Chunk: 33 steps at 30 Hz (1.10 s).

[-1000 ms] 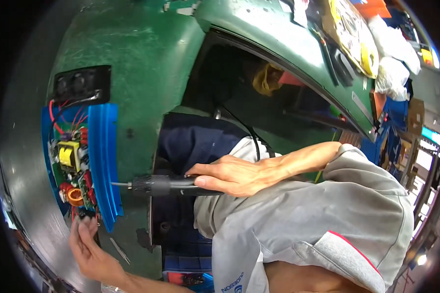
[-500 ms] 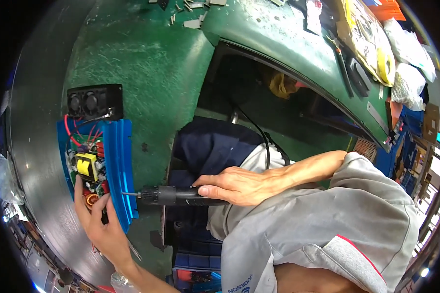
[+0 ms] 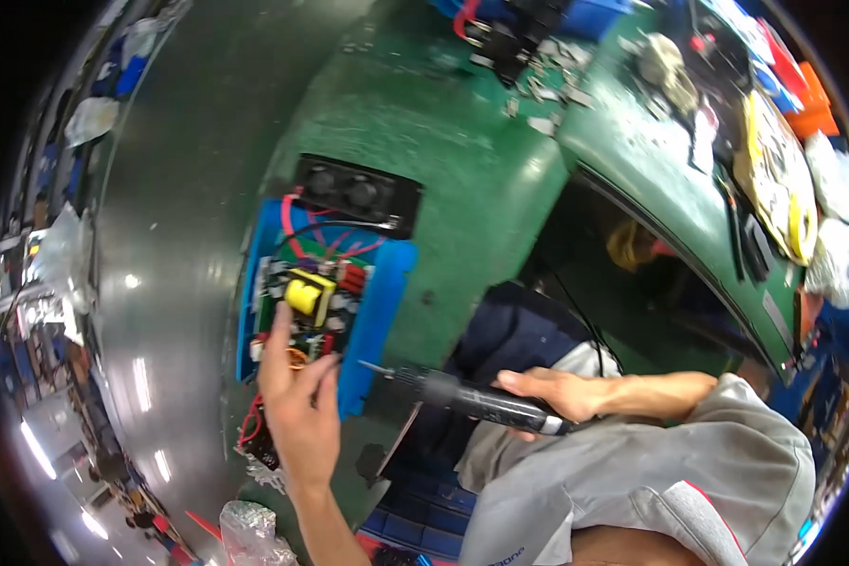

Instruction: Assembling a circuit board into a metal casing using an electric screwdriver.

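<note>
- At the far left a curved shiny metal surface point(image 3: 174, 283) runs beside the green workbench point(image 3: 443, 179).
- A blue tray point(image 3: 382, 321) lies on the bench and holds a circuit board point(image 3: 311, 307) with a yellow block point(image 3: 304, 295) and red wires on it.
- Just above the tray sits a black panel with two round sockets point(image 3: 354, 193), touching the tray's top edge.
- The left hand point(image 3: 297, 406) rests on the lower part of the board, its fingers spread apart, the forefinger stretched up toward the yellow block.
- Below the hand lies a crumpled clear bag point(image 3: 245, 528).
- The right hand point(image 3: 552, 394) has its fingers wrapped tight round a black electric screwdriver point(image 3: 467, 396), held nearly level, its thin bit pointing left and ending just beside the tray's right edge.
- At the far right, coils of yellow cable point(image 3: 774, 170) lie on the bench top.
</note>
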Each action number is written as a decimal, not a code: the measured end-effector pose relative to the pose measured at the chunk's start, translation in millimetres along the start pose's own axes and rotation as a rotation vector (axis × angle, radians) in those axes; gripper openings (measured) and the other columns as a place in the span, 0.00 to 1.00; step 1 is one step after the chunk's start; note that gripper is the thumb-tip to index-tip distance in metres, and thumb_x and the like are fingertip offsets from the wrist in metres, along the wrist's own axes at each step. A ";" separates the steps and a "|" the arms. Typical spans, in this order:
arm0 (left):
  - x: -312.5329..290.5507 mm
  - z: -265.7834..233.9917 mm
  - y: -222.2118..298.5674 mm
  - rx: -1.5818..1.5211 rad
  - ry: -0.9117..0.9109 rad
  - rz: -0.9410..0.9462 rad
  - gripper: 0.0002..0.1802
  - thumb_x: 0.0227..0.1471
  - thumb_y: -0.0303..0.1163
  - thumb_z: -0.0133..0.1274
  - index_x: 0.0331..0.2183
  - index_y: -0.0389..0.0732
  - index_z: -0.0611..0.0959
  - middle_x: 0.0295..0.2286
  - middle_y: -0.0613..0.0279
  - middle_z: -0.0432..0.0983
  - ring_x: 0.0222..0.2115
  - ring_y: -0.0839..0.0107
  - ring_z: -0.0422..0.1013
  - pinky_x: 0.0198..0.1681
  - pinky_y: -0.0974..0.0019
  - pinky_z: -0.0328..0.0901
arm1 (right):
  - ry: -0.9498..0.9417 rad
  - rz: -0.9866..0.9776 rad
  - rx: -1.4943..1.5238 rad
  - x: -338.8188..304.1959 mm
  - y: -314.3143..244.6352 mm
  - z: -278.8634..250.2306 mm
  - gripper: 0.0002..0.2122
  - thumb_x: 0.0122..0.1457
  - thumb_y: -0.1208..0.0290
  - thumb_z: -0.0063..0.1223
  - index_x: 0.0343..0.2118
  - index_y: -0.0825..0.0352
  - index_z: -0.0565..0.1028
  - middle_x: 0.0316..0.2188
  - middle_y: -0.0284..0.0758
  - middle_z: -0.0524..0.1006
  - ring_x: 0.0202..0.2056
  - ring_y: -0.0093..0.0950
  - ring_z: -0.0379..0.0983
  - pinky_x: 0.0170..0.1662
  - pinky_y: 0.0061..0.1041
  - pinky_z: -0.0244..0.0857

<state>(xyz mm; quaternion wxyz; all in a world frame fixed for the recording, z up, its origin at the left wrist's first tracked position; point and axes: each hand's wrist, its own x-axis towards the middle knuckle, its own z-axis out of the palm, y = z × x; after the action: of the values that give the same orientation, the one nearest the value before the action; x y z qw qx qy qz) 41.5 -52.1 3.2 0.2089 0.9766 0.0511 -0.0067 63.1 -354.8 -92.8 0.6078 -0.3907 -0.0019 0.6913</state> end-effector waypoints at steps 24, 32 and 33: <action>-22.0 7.6 12.7 0.048 0.042 -0.009 0.12 0.53 0.24 0.55 0.41 0.31 0.83 0.58 0.50 0.69 0.60 0.52 0.64 0.65 0.46 0.54 | -0.281 0.203 0.494 11.3 16.9 -0.8 0.44 0.64 0.31 0.27 0.61 0.75 0.66 0.18 0.35 0.73 0.18 0.23 0.70 0.25 0.21 0.63; -68.3 -2.3 -11.8 0.150 0.450 -0.145 0.16 0.54 0.29 0.59 0.45 0.39 0.83 0.54 0.53 0.73 0.57 0.53 0.67 0.62 0.48 0.58 | 0.276 -0.161 -0.568 -10.8 9.1 -11.0 0.41 0.64 0.31 0.18 0.42 0.71 0.72 0.21 0.32 0.75 0.23 0.21 0.68 0.29 0.23 0.62; -85.7 -7.3 -25.7 0.187 0.545 -0.211 0.16 0.56 0.30 0.58 0.46 0.39 0.83 0.52 0.53 0.75 0.56 0.54 0.69 0.61 0.50 0.59 | 0.292 -0.199 -0.631 -14.1 8.0 -15.9 0.41 0.64 0.31 0.18 0.39 0.70 0.72 0.21 0.32 0.75 0.23 0.20 0.68 0.29 0.22 0.62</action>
<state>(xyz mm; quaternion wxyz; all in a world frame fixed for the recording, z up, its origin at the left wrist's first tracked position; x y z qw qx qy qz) -46.4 -34.1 2.4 0.0947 0.9467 0.2054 0.2292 64.4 -376.3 -100.1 0.5155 -0.6515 -0.1663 0.5311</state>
